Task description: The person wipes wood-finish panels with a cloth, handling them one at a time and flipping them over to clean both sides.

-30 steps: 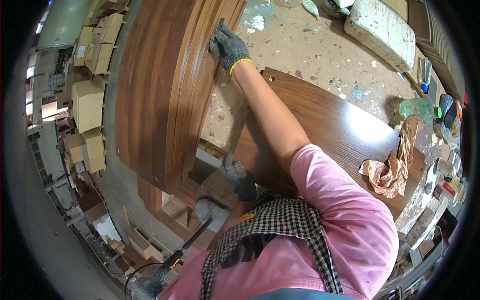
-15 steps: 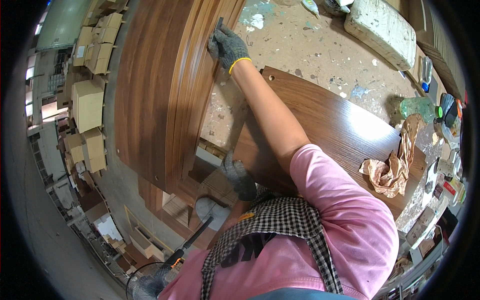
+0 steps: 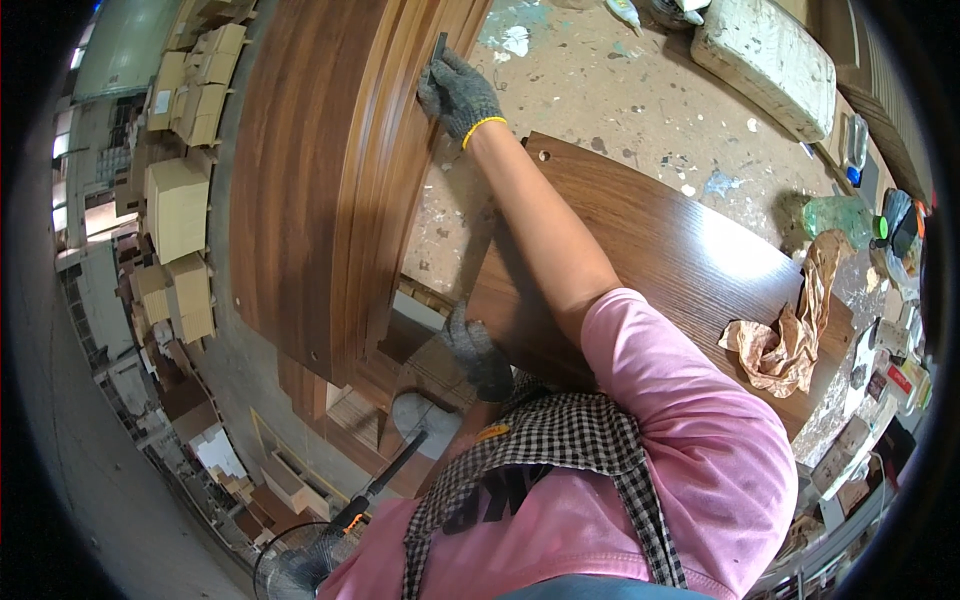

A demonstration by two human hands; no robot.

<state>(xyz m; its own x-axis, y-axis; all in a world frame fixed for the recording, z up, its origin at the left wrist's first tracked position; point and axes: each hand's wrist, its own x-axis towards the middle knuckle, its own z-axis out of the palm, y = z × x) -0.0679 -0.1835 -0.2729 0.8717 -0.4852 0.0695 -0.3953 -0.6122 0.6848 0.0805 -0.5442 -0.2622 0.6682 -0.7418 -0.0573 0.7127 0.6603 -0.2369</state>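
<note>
A paint-spattered worktop (image 3: 620, 110) fills the upper middle of the view, with stacked cardboard boxes (image 3: 180, 210) on the workshop floor far below at the left and a white foam block (image 3: 770, 60) lying at the worktop's far edge. A stack of upright walnut-coloured panels (image 3: 330, 170) stands on edge along the worktop's left side, while a flat brown panel (image 3: 660, 250) lies across it under the person's outstretched arm, a crumpled brown rag (image 3: 785, 340) resting on its right end. The gloved right hand (image 3: 458, 95) is closed around a small dark tool (image 3: 438, 48) pressed to the upright panels' edge, and the gloved left hand (image 3: 478, 352) curls over the flat panel's near corner, gripping it.
</note>
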